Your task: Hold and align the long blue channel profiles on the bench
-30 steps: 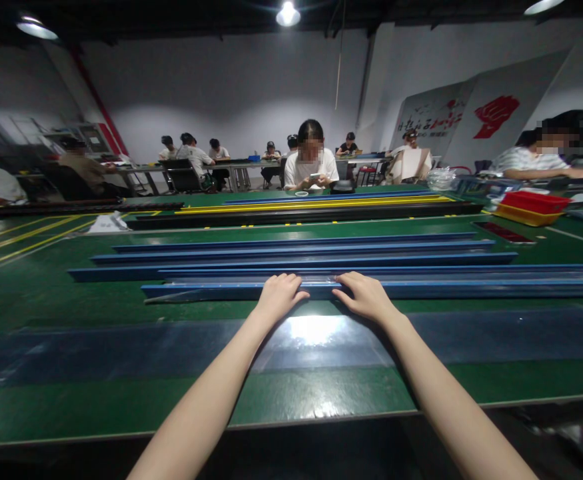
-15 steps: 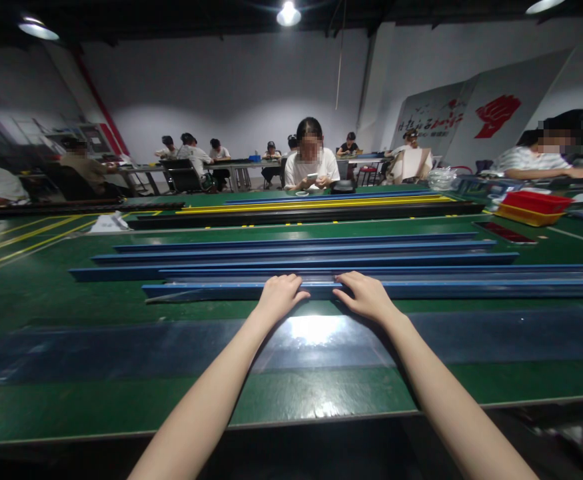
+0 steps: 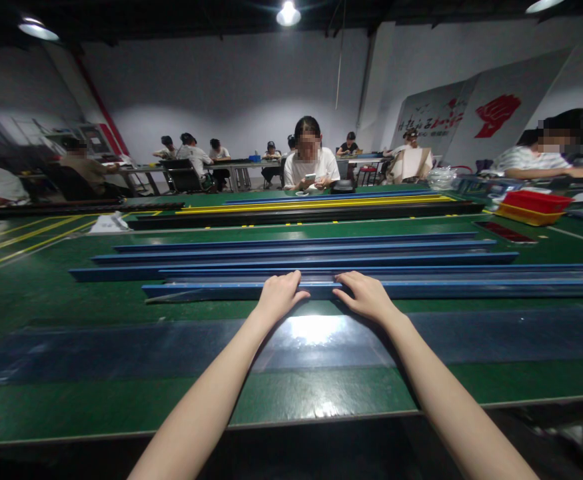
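Note:
A long blue channel-shaped rail (image 3: pixel 211 292) lies crosswise on the green table (image 3: pixel 321 395). My left hand (image 3: pixel 280 295) grips it near the middle, fingers over the top and thumb along the near side. A short way to the right, my right hand (image 3: pixel 365 295) holds the same rail in a mirrored grip. Both sets of fingertips are partly hidden inside the channel. Closer to me, a flat clear plastic strip (image 3: pixel 121 350) stretches beneath my forearms and reflects the overhead light.
Beyond the held rail lie several more blue rails (image 3: pixel 136 259). Farther back are a black rail (image 3: pixel 321 215) and a yellow one (image 3: pixel 251 207). A red bin (image 3: pixel 534 202) and a dark phone-like slab (image 3: pixel 506 232) are at right. A person (image 3: pixel 314 167) sits opposite with a phone.
My left fingers have shifted very slightly on the rail; my right hand keeps its place. Across the table, the person's phone has tilted a little.

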`<state>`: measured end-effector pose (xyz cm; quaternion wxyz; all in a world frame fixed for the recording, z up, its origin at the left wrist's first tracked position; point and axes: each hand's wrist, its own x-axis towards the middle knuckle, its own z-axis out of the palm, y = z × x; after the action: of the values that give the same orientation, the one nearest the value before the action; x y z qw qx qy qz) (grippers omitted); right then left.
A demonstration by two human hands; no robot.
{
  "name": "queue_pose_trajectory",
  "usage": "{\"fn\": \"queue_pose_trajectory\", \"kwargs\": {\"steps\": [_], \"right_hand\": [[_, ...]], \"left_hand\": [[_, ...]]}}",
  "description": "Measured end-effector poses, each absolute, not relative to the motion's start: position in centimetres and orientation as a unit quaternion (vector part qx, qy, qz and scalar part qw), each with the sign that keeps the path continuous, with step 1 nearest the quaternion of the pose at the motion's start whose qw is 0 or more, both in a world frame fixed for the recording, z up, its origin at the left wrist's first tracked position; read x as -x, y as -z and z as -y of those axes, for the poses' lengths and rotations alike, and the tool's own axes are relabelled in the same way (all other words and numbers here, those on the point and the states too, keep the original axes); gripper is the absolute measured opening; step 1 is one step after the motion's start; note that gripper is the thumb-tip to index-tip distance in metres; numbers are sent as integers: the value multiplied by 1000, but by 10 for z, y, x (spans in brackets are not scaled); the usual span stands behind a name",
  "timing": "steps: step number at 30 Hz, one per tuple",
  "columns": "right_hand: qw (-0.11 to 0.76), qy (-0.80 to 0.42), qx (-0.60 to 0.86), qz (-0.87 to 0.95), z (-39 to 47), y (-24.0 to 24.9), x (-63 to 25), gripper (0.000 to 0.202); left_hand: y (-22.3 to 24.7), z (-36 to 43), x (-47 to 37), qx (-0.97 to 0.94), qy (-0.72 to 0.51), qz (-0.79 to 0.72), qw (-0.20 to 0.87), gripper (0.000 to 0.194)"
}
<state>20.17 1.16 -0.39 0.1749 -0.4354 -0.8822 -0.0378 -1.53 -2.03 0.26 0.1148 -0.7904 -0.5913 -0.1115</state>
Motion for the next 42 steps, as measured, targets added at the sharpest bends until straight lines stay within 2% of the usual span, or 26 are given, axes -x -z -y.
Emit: {"fn": "queue_pose_trajectory", "kwargs": {"steps": [11,23,42], "right_hand": [[184,27,437,880,-13,6,-202,29],[170,70,418,890,-9,4,-195,24],[201,113,405,885,-10,2,-183,19]], "left_hand": [[-3,19,15,774,115,616,96,34],[2,18,16,774,125,612,102,34],[2,18,17,785,164,574,163,35]]}}
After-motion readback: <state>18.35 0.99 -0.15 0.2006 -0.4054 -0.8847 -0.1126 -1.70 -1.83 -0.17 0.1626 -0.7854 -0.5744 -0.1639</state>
